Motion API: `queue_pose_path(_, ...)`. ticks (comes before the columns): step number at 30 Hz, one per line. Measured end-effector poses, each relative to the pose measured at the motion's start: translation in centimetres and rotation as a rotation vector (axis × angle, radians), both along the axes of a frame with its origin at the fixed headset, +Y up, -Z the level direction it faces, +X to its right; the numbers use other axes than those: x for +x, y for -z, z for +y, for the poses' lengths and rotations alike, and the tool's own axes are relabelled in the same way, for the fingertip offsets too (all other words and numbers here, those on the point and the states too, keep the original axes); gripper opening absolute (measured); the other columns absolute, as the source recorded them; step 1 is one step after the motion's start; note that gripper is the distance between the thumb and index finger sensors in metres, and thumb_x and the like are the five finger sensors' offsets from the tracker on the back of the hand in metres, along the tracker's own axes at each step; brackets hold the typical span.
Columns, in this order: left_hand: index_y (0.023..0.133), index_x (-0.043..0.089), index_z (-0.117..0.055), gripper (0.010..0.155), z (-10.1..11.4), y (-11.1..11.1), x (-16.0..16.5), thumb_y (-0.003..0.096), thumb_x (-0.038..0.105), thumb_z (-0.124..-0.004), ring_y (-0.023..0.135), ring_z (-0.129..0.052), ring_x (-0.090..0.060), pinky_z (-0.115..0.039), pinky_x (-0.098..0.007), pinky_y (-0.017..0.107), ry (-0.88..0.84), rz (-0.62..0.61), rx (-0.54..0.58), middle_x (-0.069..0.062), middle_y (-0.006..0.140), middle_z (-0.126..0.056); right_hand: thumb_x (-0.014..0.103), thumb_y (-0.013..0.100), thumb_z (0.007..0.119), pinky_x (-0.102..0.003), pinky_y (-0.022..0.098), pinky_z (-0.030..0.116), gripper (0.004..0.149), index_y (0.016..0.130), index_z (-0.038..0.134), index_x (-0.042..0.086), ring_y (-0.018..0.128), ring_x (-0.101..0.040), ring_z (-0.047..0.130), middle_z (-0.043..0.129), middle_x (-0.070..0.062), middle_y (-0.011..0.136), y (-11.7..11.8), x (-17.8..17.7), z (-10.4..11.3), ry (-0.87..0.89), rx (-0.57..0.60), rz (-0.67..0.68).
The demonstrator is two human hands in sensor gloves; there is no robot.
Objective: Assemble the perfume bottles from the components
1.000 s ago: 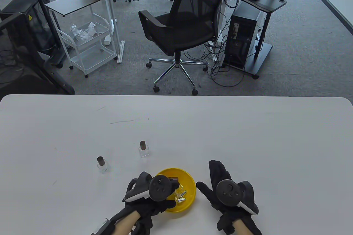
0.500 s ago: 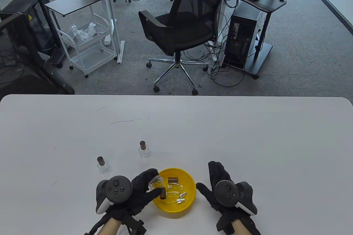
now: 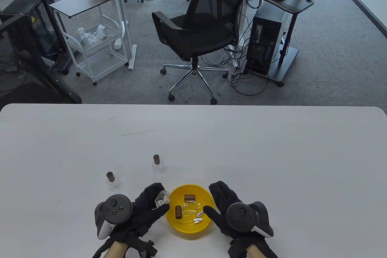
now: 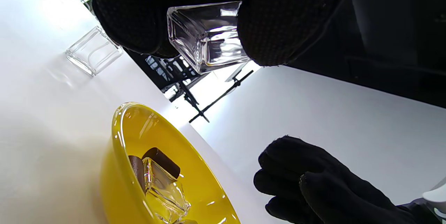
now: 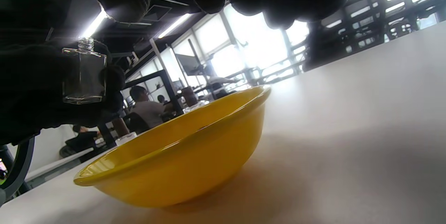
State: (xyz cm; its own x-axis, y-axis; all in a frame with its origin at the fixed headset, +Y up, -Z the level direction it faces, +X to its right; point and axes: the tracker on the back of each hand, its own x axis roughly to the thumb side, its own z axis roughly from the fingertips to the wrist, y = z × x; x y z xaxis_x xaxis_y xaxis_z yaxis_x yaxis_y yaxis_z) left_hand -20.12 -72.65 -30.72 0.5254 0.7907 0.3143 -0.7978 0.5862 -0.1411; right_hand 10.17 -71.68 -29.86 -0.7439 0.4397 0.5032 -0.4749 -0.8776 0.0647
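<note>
My left hand [image 3: 160, 200] pinches an uncapped clear glass bottle [image 3: 162, 197] between thumb and fingers, just left of the yellow bowl [image 3: 181, 230]. The left wrist view shows that bottle [image 4: 205, 36] held clear of the table. In the bowl lie two brown caps [image 3: 178, 212], another clear bottle [image 3: 192, 208] and several small silver sprayer parts [image 3: 199, 218]. My right hand [image 3: 211, 197] is spread at the bowl's right rim, thumb over the edge, holding nothing. Two capped bottles [image 3: 157, 163] [image 3: 112, 180] stand beyond the left hand.
The white table [image 3: 272, 155] runs wide to the right and to the far side. Past its far edge, on the carpet, stand a black office chair [image 3: 199, 31], a white cart [image 3: 96, 49] and a computer stand [image 3: 272, 40].
My left hand has lifted the clear bottle out of the bowl and drawn it left. My right hand has slid left to the bowl's right rim.
</note>
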Motion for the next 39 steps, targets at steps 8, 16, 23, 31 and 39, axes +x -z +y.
queue_pose_path(8,0.107,0.018,-0.051,0.072,-0.3,0.0,0.2,0.0481,0.040,-0.087,0.088,-0.081,-0.039,-0.078,-0.045,0.062,-0.040,-0.004,-0.029,-0.013,0.103,-0.071,0.045,0.057,0.075,-0.062,0.066,0.058,0.064,0.108,0.060,0.008,0.094,-0.051,0.065,0.064,-0.020,0.111,-0.5,-3.0,-1.0,-0.166,-0.064,0.147)
queue_pose_path(16,0.107,0.018,-0.051,0.072,-0.9,0.1,0.7,0.0482,0.040,-0.087,0.088,-0.080,-0.039,-0.077,-0.046,0.062,-0.042,-0.022,-0.057,-0.014,0.103,-0.071,0.052,0.053,0.077,-0.065,0.067,0.051,0.068,0.106,0.065,0.010,0.094,-0.049,0.065,0.071,-0.018,0.107,-1.0,-5.3,-2.2,-0.415,-0.034,0.174)
queue_pose_path(23,0.106,0.018,-0.051,0.071,-1.2,0.5,0.6,0.0483,0.039,-0.086,0.088,-0.080,-0.039,-0.077,-0.046,0.062,-0.040,-0.025,-0.075,-0.014,0.103,-0.071,0.057,0.054,0.065,-0.067,0.068,0.047,0.071,0.104,0.069,0.007,0.092,-0.050,0.064,0.076,-0.020,0.101,-1.1,-6.0,-2.9,-0.458,-0.016,0.154)
queue_pose_path(31,0.107,0.018,-0.051,0.071,-1.2,0.6,0.6,0.0486,0.039,-0.086,0.088,-0.080,-0.039,-0.077,-0.046,0.062,-0.043,-0.024,-0.074,-0.014,0.103,-0.071,0.055,0.056,0.064,-0.068,0.068,0.042,0.067,0.103,0.069,0.008,0.092,-0.049,0.066,0.078,-0.018,0.098,-1.1,-6.1,-3.2,-0.456,-0.033,0.167)
queue_pose_path(39,0.107,0.018,-0.051,0.071,-1.2,0.7,0.4,0.0488,0.040,-0.086,0.088,-0.080,-0.039,-0.077,-0.046,0.062,-0.004,-0.014,-0.051,-0.014,0.103,-0.071,0.053,0.057,0.066,-0.069,0.068,0.041,0.062,0.101,0.070,0.009,0.091,-0.048,0.068,0.078,-0.018,0.097,-1.1,-6.2,-3.4,-0.431,-0.044,0.178)
